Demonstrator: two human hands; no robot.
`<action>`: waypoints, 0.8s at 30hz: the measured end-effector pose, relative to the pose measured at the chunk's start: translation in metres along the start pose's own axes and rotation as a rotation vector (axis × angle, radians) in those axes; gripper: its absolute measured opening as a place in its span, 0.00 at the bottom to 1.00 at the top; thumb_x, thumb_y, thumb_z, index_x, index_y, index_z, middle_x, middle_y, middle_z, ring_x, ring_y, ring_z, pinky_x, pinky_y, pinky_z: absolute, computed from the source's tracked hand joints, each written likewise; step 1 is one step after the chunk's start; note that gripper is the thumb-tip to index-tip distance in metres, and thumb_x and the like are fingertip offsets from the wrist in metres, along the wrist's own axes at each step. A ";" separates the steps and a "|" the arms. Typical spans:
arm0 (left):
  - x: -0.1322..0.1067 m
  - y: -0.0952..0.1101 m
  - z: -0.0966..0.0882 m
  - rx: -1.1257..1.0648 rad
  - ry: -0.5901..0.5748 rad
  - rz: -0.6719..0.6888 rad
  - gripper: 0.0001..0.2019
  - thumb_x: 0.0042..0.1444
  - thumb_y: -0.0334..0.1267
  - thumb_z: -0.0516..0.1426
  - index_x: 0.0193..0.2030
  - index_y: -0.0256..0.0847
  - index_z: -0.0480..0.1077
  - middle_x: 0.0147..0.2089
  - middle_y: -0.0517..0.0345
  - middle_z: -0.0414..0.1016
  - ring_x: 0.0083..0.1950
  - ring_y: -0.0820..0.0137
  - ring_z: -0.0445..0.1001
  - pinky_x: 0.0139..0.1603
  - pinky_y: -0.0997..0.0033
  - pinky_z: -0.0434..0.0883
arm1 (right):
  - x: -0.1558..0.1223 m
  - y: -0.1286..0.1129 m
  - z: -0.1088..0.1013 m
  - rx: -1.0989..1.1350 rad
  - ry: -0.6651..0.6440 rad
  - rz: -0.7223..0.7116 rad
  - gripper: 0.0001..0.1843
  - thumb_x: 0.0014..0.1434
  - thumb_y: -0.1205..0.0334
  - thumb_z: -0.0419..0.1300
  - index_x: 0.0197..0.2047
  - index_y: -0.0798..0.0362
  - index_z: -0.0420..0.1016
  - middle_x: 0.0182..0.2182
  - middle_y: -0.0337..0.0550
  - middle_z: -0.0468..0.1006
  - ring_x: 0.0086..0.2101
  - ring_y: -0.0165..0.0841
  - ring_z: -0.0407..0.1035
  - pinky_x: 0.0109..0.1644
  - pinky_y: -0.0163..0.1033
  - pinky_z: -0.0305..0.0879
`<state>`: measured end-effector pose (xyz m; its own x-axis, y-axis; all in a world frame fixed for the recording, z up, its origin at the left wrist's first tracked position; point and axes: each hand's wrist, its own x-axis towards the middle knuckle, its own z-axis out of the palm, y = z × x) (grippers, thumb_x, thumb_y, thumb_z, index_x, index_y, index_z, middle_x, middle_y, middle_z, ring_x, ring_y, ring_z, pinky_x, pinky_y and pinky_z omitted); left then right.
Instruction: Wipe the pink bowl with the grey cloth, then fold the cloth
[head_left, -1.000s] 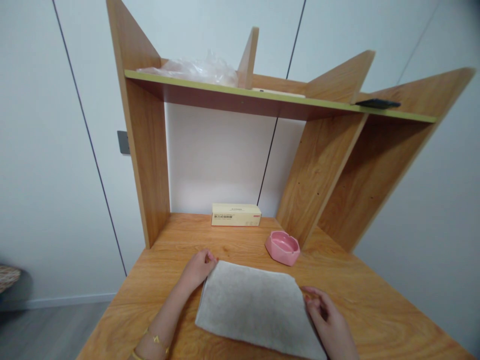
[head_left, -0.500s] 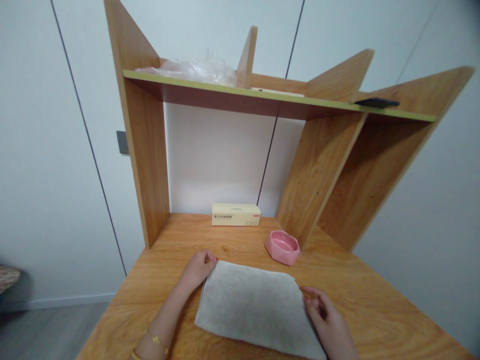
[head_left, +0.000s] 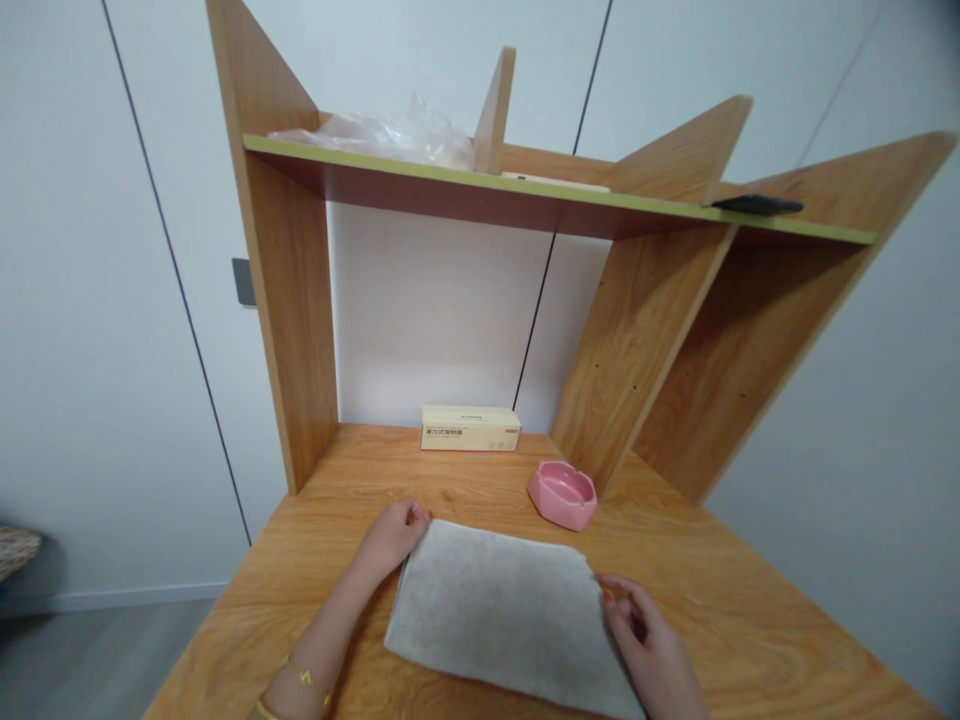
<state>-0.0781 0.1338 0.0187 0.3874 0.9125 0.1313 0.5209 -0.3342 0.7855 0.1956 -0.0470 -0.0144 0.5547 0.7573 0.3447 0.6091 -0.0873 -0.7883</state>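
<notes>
A grey cloth (head_left: 510,615) lies spread on the wooden desk, its near edge running out toward the bottom of the view. At its far left corner my left hand (head_left: 396,535) is closed, thumb and fingers pinching the edge. My right hand (head_left: 645,630) pinches the cloth's right side, below its far right corner. Past the cloth, toward the right, stands a pink hexagonal ashtray (head_left: 562,495), apart from both hands.
A cream cling-film box (head_left: 470,428) stands at the back of the desk (head_left: 750,610). Above runs a shelf (head_left: 555,200) bearing clear plastic bags (head_left: 390,138), a flat pale object (head_left: 555,183) and a dark flat object (head_left: 757,205). Upright wooden panels (head_left: 292,330) flank the desk.
The view has shifted very slightly. Both hands stay at the same places on the cloth, and the cloth, ashtray and box keep their positions.
</notes>
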 end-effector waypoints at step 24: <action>-0.001 0.026 -0.027 0.145 0.148 -0.049 0.19 0.55 0.47 0.46 0.18 0.40 0.60 0.19 0.61 0.65 0.25 0.70 0.64 0.27 0.74 0.54 | 0.001 0.008 -0.015 -0.005 -0.107 -0.017 0.16 0.48 0.52 0.54 0.38 0.51 0.72 0.27 0.42 0.77 0.29 0.35 0.71 0.32 0.35 0.67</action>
<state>-0.0856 0.1306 0.0550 0.2485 0.9496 0.1912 0.6448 -0.3095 0.6989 0.2093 -0.0568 -0.0126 0.4805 0.8234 0.3018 0.6213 -0.0768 -0.7798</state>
